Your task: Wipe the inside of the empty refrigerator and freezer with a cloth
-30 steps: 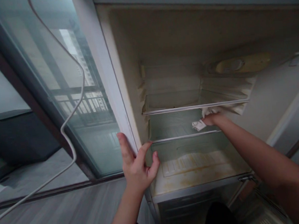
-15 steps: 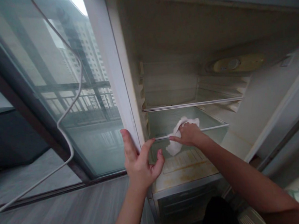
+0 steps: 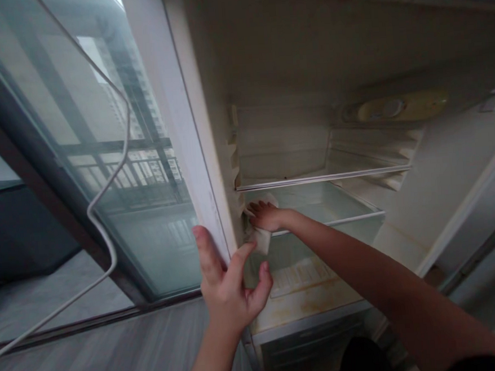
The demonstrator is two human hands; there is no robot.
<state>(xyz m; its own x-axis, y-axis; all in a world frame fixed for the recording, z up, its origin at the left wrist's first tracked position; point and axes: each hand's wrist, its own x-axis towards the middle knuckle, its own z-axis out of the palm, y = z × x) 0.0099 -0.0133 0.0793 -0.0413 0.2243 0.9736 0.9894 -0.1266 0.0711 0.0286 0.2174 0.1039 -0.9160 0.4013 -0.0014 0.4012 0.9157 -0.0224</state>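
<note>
An open fridge (image 3: 306, 51) fills the middle and right of the head view, with two glass shelves inside. My right hand (image 3: 266, 215) is shut on a white cloth (image 3: 260, 238) and presses it against the front left end of the lower glass shelf (image 3: 338, 210), next to the left inner wall. My left hand (image 3: 229, 283) rests on the fridge's left front edge (image 3: 185, 144), thumb on the outer side and fingers curled round the edge. The upper glass shelf (image 3: 314, 172) has nothing on it.
The fridge floor (image 3: 306, 297) is stained yellow-brown. A glass sliding door (image 3: 78, 135) stands left of the fridge, with a white cable (image 3: 101, 218) hanging in front of it. Grey wood-look floor (image 3: 94, 360) lies below. A dark piece of furniture (image 3: 17, 230) shows at far left.
My right hand has moved the cloth leftward along the lower shelf, from its right end to its left end. My left hand has stayed on the fridge's edge.
</note>
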